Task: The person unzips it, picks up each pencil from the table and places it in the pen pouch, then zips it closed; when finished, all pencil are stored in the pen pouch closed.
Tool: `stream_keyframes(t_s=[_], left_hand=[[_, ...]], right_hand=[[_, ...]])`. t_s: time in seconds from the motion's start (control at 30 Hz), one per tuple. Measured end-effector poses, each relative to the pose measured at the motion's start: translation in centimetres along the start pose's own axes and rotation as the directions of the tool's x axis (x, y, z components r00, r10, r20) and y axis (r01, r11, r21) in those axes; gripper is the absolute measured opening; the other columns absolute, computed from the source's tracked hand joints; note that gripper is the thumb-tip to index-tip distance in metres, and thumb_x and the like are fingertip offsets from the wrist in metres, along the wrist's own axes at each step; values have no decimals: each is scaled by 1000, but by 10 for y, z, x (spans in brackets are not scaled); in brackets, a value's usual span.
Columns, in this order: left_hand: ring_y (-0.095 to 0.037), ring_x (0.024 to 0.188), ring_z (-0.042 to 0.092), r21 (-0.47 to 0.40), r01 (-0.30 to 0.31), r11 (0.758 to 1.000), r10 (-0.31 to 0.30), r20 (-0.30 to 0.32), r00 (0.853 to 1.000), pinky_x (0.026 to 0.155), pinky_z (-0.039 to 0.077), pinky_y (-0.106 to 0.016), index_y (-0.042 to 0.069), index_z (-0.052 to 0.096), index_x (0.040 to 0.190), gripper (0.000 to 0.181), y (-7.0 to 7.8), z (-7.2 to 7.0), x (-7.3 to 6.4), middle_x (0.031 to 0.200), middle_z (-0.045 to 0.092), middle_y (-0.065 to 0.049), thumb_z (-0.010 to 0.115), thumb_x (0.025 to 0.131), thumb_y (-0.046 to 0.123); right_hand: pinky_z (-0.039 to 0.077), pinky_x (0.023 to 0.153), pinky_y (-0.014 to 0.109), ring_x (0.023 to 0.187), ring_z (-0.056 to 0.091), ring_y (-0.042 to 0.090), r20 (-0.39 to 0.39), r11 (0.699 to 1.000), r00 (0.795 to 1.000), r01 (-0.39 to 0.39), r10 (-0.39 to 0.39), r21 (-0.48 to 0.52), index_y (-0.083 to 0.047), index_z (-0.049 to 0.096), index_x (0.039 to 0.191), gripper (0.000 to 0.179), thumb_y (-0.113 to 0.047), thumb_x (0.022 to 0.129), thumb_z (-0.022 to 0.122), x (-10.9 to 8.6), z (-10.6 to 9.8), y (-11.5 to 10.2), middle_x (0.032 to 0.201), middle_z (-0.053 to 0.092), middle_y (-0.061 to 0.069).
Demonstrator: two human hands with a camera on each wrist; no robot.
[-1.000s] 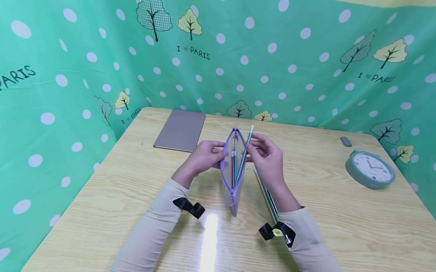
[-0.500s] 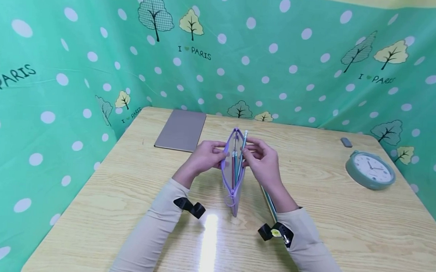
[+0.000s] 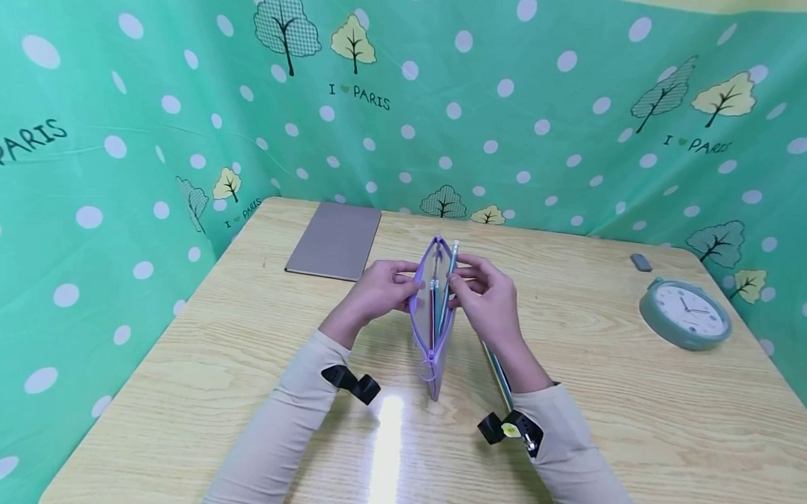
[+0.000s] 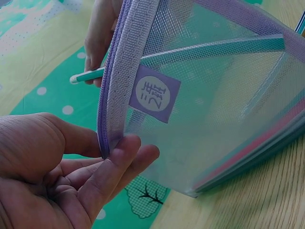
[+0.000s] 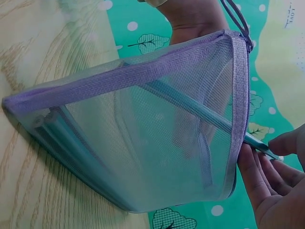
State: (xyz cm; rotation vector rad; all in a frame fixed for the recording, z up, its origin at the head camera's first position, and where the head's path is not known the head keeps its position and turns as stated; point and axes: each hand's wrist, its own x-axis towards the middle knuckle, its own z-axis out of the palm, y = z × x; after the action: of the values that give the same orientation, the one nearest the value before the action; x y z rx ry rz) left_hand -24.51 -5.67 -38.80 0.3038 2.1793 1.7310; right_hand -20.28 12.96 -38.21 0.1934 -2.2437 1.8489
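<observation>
A purple-edged mesh pencil case (image 3: 415, 325) stands on the table with its zipped mouth open towards me. My left hand (image 3: 379, 290) pinches its left edge between thumb and fingers. My right hand (image 3: 487, 296) pinches a teal pencil (image 3: 453, 258) near its upper, eraser end, beside the case's right edge. Through the mesh in the right wrist view, this pencil (image 5: 190, 106) slants inside the case, with its held end sticking out of the mouth. Several other pencils (image 4: 252, 148) lie together along the case's bottom, seen through the mesh in the left wrist view.
More pencils (image 3: 498, 374) lie on the table, partly under my right forearm. A grey-brown notebook (image 3: 335, 242) is at the back left. At the right are a green round clock (image 3: 685, 314) and a small grey eraser-like block (image 3: 640, 262). A patterned green cloth hangs behind.
My right hand has moved left and slightly down, bringing the teal pencil lower and into the case's mouth. In the last half second little differs. My left hand stays on the edge.
</observation>
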Motion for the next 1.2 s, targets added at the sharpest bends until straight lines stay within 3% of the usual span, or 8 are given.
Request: stream_keyframes(t_s=[0.4,0.67,0.77,1.03,1.2], left_hand=[[-26,85,77,-6,10,1000,-10,-2,1000,79,67,-33,-7,48,148,47,1,3,3,122,70,-29,59,104,2],[-37,94,76,-18,19,1000,-19,3,1000,79,67,-34,-7,48,149,47,1,5,3,123,69,-29,58,104,1],[-33,91,77,-12,17,1000,-17,-6,1000,78,67,-33,-7,48,148,46,1,5,3,121,71,-28,58,103,0],[-24,82,77,8,1,1000,-1,-2,1000,78,67,-33,-7,48,149,47,0,3,5,120,72,-27,57,103,1],[-20,78,77,17,13,1000,-13,-10,1000,79,67,-33,-6,47,149,48,1,-2,3,118,73,-25,58,103,2]], right_hand=[[66,65,25,73,69,5,-6,1000,1000,-5,5,1,8,64,129,30,3,99,62,0,-4,-1,110,68,32],[67,66,28,75,71,13,-23,1000,1000,-20,20,10,8,64,128,30,3,99,62,-2,-6,0,105,68,27],[67,66,29,75,72,17,-29,1000,999,-19,19,7,8,65,127,28,2,100,62,-2,-8,-2,102,68,27],[67,67,28,74,70,9,-33,1000,999,-24,25,20,10,65,124,26,3,100,59,2,-19,-6,101,69,25],[67,69,30,78,71,13,14,995,996,-87,88,-42,9,65,125,27,-1,100,60,11,-31,0,103,69,22]])
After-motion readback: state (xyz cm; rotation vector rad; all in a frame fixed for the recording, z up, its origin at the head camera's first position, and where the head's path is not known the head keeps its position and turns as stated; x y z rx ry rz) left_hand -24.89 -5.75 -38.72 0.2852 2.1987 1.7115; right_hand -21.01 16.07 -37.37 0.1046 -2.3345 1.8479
